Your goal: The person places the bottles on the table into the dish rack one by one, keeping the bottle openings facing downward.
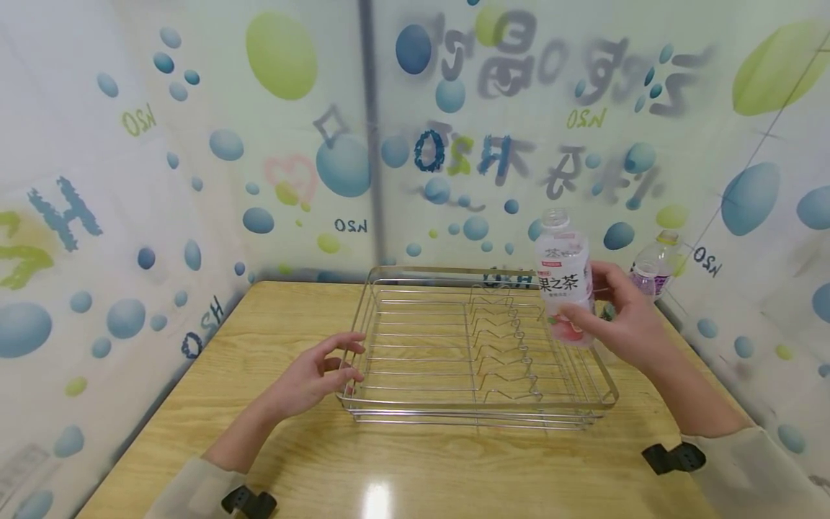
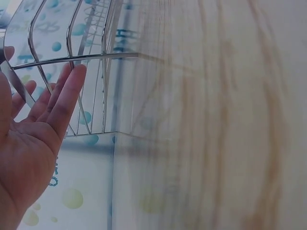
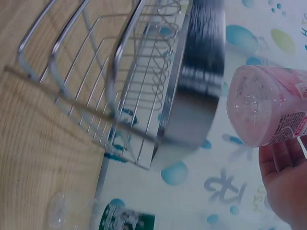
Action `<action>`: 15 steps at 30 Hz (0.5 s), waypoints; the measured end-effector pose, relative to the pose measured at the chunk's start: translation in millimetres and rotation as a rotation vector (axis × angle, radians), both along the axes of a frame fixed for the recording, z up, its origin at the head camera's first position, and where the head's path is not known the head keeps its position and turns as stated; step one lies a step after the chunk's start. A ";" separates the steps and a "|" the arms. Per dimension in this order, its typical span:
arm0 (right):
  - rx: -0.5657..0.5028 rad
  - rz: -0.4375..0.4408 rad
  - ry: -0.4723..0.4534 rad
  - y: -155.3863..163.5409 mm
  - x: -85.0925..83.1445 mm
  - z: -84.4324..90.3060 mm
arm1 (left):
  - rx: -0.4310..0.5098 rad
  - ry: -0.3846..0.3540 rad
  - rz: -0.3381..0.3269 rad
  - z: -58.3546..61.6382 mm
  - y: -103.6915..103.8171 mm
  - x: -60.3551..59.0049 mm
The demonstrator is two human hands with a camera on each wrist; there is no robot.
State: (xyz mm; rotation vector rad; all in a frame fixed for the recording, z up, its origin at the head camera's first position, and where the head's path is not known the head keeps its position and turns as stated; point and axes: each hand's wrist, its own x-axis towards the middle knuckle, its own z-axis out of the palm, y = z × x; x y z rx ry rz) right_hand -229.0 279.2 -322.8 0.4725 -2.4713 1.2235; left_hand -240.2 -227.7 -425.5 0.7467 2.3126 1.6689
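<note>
A wire dish rack (image 1: 421,346) with a flat metal rim stands on the wooden table. My left hand (image 1: 318,378) is at its left side, fingertips touching the rim. From the left wrist view, that hand (image 2: 36,139) has its fingers (image 2: 72,93) fairly straight against the side wires. My right hand (image 1: 632,317) grips a clear plastic drink bottle (image 1: 564,285) with a pink fruit label. The bottle is nearly upright over the rack's right side, its mouth uncapped. Seen from the right wrist, the bottle's base (image 3: 252,105) is apart from the rack (image 3: 129,96).
Behind my right hand stand a bottle with a yellow cap (image 1: 666,236) and purple label, and a clear bottle (image 1: 644,277). The right wrist view shows a green-labelled bottle (image 3: 125,218). Patterned curtains (image 1: 292,144) enclose the back and sides of the table (image 1: 279,447).
</note>
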 end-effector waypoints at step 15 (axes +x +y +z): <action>0.053 0.159 -0.048 -56.2 -22.0 4.1 | -0.099 0.058 0.046 3.9 -1.0 2.3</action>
